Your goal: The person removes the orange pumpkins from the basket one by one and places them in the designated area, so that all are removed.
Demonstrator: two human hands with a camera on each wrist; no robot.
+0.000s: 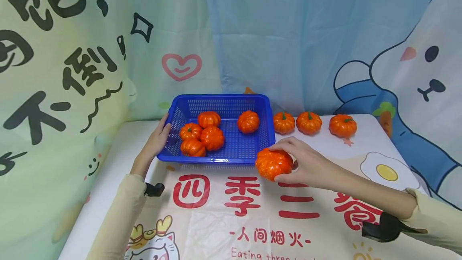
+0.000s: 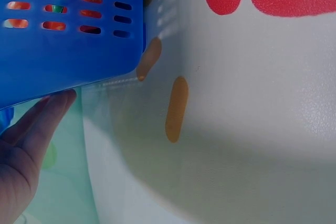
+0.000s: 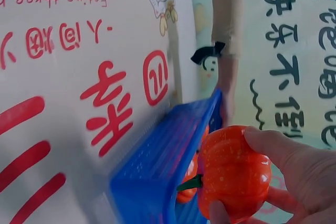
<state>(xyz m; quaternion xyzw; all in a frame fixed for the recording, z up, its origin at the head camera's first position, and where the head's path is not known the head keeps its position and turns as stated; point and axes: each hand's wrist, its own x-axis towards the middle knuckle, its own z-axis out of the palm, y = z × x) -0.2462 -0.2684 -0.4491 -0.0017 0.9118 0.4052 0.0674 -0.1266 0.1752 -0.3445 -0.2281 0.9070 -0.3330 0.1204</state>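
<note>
1. Gripped a glossy ribbed miniature pumpkin point(image 1: 273, 165) in the right hand point(image 1: 306, 165), with thumb and fingers curled round its sides and spread only as wide as its body.
2. Held it by the near right corner of a blue perforated plastic basket point(image 1: 220, 160); could not tell contact with the rim from a slight gap.
3. Showed its green stem point(image 3: 192, 183) on the side facing the basket.
4. Rested the left hand point(image 1: 157, 140) well left of the grip, with straight fingers against the basket's left wall, clasping nothing.
5. Counted five pumpkins inside the basket, left of and beyond the grip: a cluster of four point(image 1: 212, 138) at the far side from it, and a lone pumpkin point(image 1: 248, 122) nearer.
6. Saw three more on the table beyond the grip: a neighbouring pair point(image 1: 309, 123) just right of the basket, and a single outer pumpkin point(image 1: 343, 126) farther right.
7. Found below the grip a tablecloth point(image 1: 202, 228) printed with red Chinese characters.
8. Noticed a cartoon-printed curtain point(image 1: 252, 31) behind everything, well beyond the grip.
</note>
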